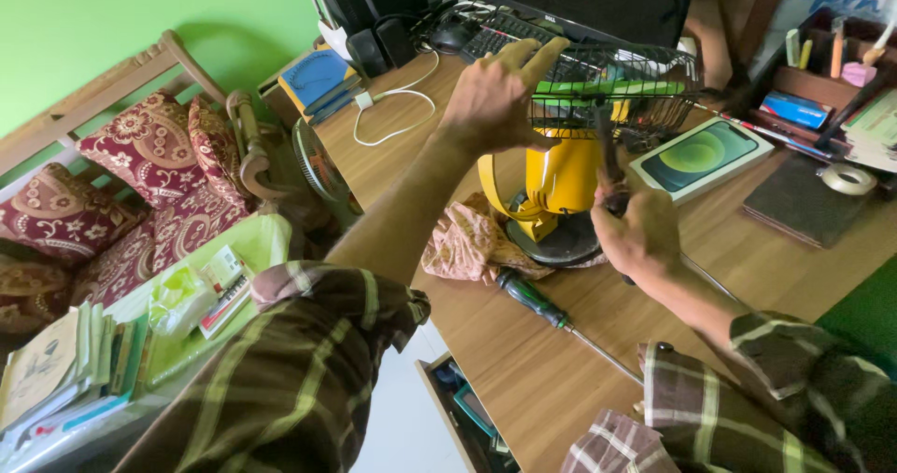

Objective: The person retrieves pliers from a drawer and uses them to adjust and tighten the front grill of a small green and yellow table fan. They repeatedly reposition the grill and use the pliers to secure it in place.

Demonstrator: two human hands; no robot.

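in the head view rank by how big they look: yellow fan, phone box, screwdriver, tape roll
1. yellow fan
2. and 3. phone box and screwdriver: too alike to rank, one broader, one longer.
4. tape roll, though farthest from the camera.

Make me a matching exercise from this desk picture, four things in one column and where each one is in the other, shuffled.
Things:
1. fan
2. screwdriver
3. tape roll
4. cloth

Places:
A. lying on the desk in front of the fan's base
B. far right of the desk, on a dark flat pad
C. bunched beside the fan's base, on its left
D. between both hands, left hand on its wire cage

Pairs: 1-D, 2-A, 3-B, 4-C
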